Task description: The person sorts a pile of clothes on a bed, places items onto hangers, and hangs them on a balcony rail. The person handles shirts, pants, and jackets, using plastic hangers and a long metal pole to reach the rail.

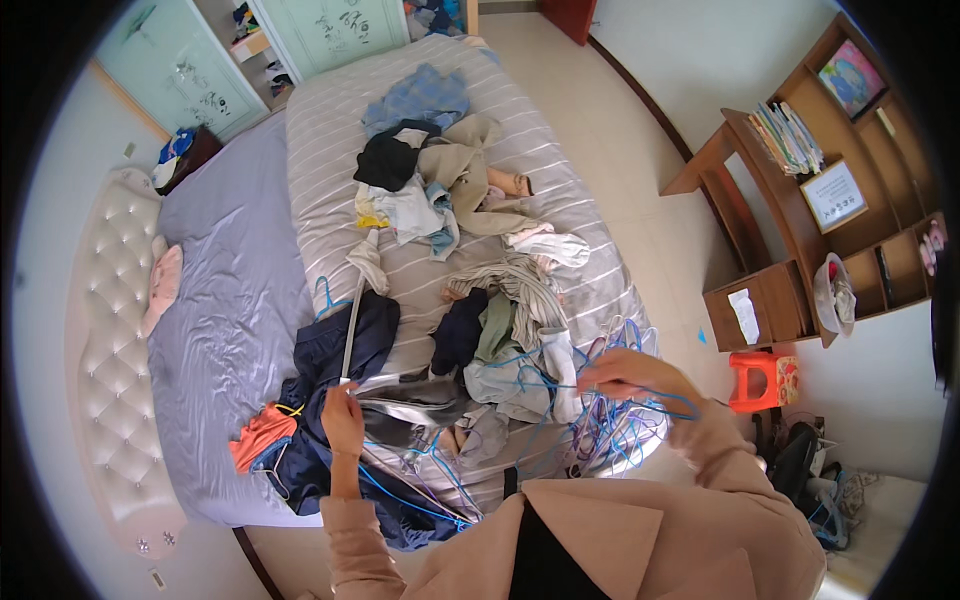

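Note:
My left hand (pixel 342 418) is closed at the lower end of a long, narrow light-grey strip (pixel 353 325); whether it is a strap or a rod I cannot tell. Beside that hand lies a dark, shiny grey piece (pixel 415 402), blurred, its kind unclear. My right hand (pixel 620 374) has its fingers curled around a blue clothes hanger (pixel 668 398). Under it spreads a tangled heap of blue and purple hangers (pixel 612 432). Dark navy garments (pixel 345 335) lie past my left hand, with more hangers (pixel 425 490) just below. Light-coloured clothes (pixel 505 385) are piled between my hands.
A striped bedspread (pixel 560 190) covers the bed, with more clothes (pixel 425 165) heaped farther off. At the left are an orange garment (pixel 262 438) and a tufted headboard (pixel 120 350). On the right stand a wooden desk with shelves (pixel 765 230) and a red stool (pixel 752 380).

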The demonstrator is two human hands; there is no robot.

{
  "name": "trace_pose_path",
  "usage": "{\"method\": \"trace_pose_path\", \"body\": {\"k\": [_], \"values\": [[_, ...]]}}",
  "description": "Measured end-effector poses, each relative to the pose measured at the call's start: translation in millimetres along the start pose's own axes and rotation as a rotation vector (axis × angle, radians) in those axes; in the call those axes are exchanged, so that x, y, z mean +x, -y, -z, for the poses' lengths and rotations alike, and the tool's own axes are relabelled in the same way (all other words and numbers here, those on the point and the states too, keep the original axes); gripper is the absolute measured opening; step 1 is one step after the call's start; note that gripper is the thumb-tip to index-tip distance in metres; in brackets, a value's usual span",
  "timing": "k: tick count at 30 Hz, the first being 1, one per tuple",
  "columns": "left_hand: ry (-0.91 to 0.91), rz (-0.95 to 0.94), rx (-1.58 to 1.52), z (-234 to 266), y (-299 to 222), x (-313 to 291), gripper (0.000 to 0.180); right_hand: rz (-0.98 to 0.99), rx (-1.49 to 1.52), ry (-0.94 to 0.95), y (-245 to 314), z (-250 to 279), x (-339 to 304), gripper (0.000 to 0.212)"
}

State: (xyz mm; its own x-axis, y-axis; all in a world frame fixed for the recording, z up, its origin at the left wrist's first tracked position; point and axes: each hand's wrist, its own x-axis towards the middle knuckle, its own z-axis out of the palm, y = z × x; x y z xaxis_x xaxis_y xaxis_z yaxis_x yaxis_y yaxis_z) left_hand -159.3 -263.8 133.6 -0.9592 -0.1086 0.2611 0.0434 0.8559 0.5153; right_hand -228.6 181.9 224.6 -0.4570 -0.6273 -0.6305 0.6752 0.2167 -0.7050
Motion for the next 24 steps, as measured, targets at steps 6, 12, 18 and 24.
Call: {"method": "trace_pose_path", "body": {"k": [6,12,18,24], "values": [[0.114,-0.057,-0.261,-66.5,-66.7,55.4,0.031,0.197,-0.021,-0.395,-70.1,36.2,-103.9,0.021],[0.724,-0.486,0.260,-175.7,-147.4,66.5,0.106,-0.033,-0.863,-1.023,-217.3,18.9,6.3,0.026],[0.892,-0.539,0.521,-285.1,-78.3,41.6,0.065,-0.271,-0.770,-1.140,-306.3,14.0,71.3,0.063],[0.420,-0.457,0.583,-202.4,-78.7,202.8,0.037,-0.257,-0.667,-1.028,-322.1,32.1,66.7,0.066]]}}
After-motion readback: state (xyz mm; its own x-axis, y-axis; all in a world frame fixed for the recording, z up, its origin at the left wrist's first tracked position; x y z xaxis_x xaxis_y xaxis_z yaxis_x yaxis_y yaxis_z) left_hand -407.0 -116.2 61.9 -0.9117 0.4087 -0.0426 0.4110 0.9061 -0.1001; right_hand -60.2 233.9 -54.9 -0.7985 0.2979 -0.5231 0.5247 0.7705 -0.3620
